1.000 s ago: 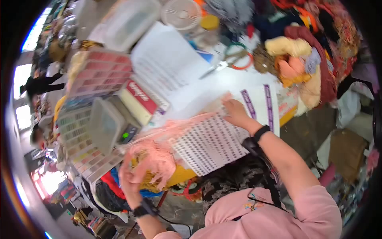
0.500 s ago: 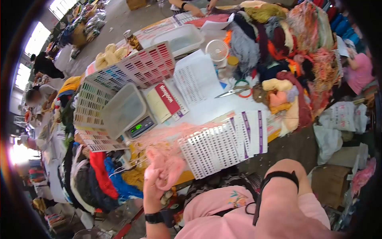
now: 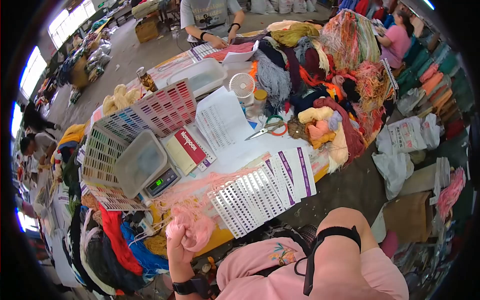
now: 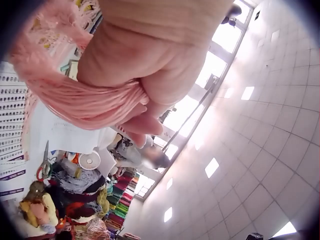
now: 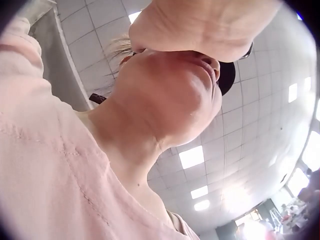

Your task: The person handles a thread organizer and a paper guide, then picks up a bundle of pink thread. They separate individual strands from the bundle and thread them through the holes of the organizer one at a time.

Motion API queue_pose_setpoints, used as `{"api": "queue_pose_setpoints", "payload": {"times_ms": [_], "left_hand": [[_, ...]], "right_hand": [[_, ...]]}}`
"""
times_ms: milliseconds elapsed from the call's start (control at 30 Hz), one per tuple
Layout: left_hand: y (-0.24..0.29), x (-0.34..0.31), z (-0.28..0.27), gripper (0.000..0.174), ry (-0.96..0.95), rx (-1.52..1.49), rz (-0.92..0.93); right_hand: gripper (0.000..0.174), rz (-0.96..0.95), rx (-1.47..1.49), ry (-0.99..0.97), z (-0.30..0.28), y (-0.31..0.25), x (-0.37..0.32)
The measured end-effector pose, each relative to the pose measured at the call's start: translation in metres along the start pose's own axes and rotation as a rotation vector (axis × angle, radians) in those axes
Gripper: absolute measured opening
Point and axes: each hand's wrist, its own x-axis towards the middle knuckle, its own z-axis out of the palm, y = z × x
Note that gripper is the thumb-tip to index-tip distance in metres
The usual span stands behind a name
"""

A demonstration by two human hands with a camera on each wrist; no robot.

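My left hand (image 3: 177, 244) grips a skein of pink yarn (image 3: 198, 231) at the table's front edge. In the left wrist view, its fingers curl round the strands (image 4: 85, 104), which hang in a loop beside the palm. More loose pink yarn (image 3: 220, 181) spreads over the table behind it. My right hand (image 5: 205, 27) is raised in front of my face; only its heel and wrist show in the right wrist view, and its fingers are hidden. White cards with rows of dark holes (image 3: 247, 200) lie fanned out to the right of the skein.
A digital scale (image 3: 162, 182) carries a clear plastic tub (image 3: 142, 162), with a folded colour chart (image 3: 107, 145) standing round it. A notebook (image 3: 187, 145), printed sheets (image 3: 217, 122) and scissors (image 3: 270, 128) lie farther back. Yarn heaps (image 3: 310, 75) fill the far right. Another person (image 3: 210, 20) works opposite.
My left hand has taken hold of the pink skein and drawn it to the table edge. My right hand has left the hole cards and risen to my face. The view has shifted.
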Motion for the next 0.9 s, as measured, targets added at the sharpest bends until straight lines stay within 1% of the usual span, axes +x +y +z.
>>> {"api": "queue_pose_setpoints", "payload": {"times_ms": [67,167,267,367,467,567,633,667,700,733,767,800,833,867,900], "left_hand": [[0.002,0.003,0.003,0.010,-0.068,-0.021,-0.009],[-0.002,0.006,0.012,0.011,-0.070,0.064,0.076],[0.000,0.006,0.012,0.011,-0.105,0.044,0.035],[0.003,0.003,0.018,0.010,-0.101,-0.015,0.015],[0.007,0.000,0.018,0.010,-0.103,0.031,0.028],[0.008,0.001,0.017,0.012,-0.118,0.024,0.063],[0.008,0.000,0.031,0.016,-0.089,0.104,0.134],[0.006,0.000,0.035,0.016,-0.059,0.068,0.107],[0.006,0.000,0.037,0.016,-0.024,0.030,0.080],[0.008,0.001,0.037,0.021,-0.158,0.095,0.030],[0.007,0.001,0.045,0.023,-0.159,0.085,0.039],[0.002,0.000,0.059,0.025,-0.159,0.076,0.047],[-0.001,-0.001,0.067,0.027,-0.154,0.069,0.051],[-0.007,0.004,0.063,0.034,-0.194,0.067,0.048],[-0.013,0.008,0.063,0.036,-0.221,0.052,0.031]], "right_hand": [[0.027,0.004,-0.023,-0.002,0.002,-0.005,0.002],[0.026,0.005,-0.049,-0.010,0.001,-0.010,0.006],[0.025,0.008,-0.078,-0.026,0.000,-0.016,0.009],[0.024,0.004,-0.099,-0.039,-0.002,-0.022,0.013],[0.024,0.009,-0.125,-0.052,-0.007,-0.026,0.019],[0.023,0.060,-0.178,-0.057,-0.020,-0.018,0.025],[0.022,0.190,-0.228,-0.040,-0.026,0.000,0.022],[0.022,0.315,-0.246,-0.024,-0.025,0.016,0.011],[0.022,0.472,-0.241,-0.008,-0.021,0.035,-0.007],[0.022,0.660,-0.211,0.012,-0.011,0.058,-0.035],[0.015,0.873,-0.127,0.033,0.002,0.079,-0.070],[0.011,1.038,-0.162,-0.054,0.012,0.094,-0.104],[0.010,1.207,-0.061,-0.084,0.022,0.100,-0.130],[0.010,1.379,0.045,-0.115,0.033,0.101,-0.144],[0.010,1.414,0.151,-0.041,0.045,0.101,-0.147]]}}
